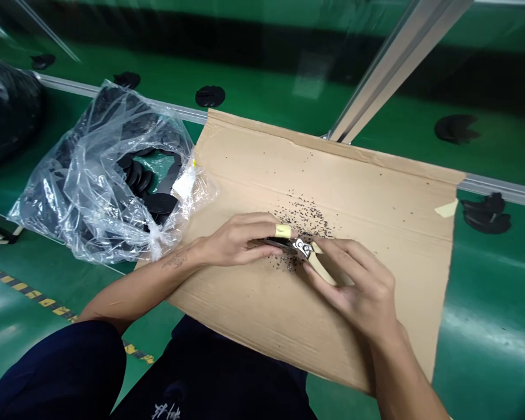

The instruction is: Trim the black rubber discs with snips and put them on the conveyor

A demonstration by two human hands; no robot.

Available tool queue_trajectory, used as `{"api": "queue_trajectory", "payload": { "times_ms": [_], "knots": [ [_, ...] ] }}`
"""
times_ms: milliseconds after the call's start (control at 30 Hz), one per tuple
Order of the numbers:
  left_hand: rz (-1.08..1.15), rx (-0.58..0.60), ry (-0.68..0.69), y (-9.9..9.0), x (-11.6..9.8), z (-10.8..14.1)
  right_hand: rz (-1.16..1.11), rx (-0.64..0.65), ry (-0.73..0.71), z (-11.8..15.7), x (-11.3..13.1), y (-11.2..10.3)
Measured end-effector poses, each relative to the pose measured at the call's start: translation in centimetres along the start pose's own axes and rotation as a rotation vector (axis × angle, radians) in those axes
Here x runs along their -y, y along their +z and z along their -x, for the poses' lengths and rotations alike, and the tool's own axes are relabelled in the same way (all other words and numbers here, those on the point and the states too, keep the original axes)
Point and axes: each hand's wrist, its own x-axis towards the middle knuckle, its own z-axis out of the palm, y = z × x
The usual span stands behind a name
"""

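Observation:
My left hand (245, 239) pinches a thin black disc-like part (276, 242) between thumb and fingers; yellow tape wraps one fingertip. Most of that part is hidden by the fingers. In my right hand (359, 280) is a pair of cutting pliers (321, 269) with pale yellow handles. Their metal head meets the edge of the black part; whether the jaws are closed cannot be seen. Small black scraps (304, 216) lie scattered beneath and beyond both hands on a brown cardboard sheet (254, 315).
To the left, a clear plastic bag (83, 175) holds several black discs (161, 203). Another bag of dark parts (9, 111) stands at the far left. A metal post (376, 64) rises behind the cardboard. Black pieces (485, 213) rest on the green surface at right, with others (210, 95) along the back.

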Motion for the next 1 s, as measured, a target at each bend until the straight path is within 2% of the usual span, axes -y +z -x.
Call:
{"api": "queue_trajectory", "payload": {
  "times_ms": [133,367,467,533,667,733,800,933,1000],
  "knots": [
    [-0.005,-0.010,-0.002,0.1,0.0,0.2,0.102,-0.017,-0.003,0.0,-0.4,0.3],
    [-0.097,0.012,0.010,0.2,0.2,0.2,0.141,-0.032,-0.004,0.0,-0.2,0.4],
    [-0.175,-0.091,-0.009,0.0,-0.1,0.0,0.078,-0.069,0.064,-0.1,0.2,0.2],
    [-0.184,-0.199,-0.086,-0.2,-0.4,-0.1,-0.034,-0.085,0.114,-0.2,0.3,-0.1],
    [-0.025,-0.343,-0.251,0.1,-0.8,0.2,-0.266,-0.016,0.105,-0.2,0.6,-0.2],
    [0.068,-0.324,-0.275,0.5,-0.8,0.4,-0.290,0.026,0.058,-0.2,0.8,-0.1],
    [0.066,-0.252,-0.251,0.8,-0.7,0.5,-0.234,0.037,0.004,-0.1,0.9,0.2],
    [-0.165,-0.107,-0.078,1.2,-0.3,0.6,-0.016,0.028,-0.129,0.1,0.9,0.6],
    [-0.218,-0.064,-0.046,1.2,0.0,0.6,0.019,0.039,-0.167,0.2,0.9,0.7]
  ]
}}
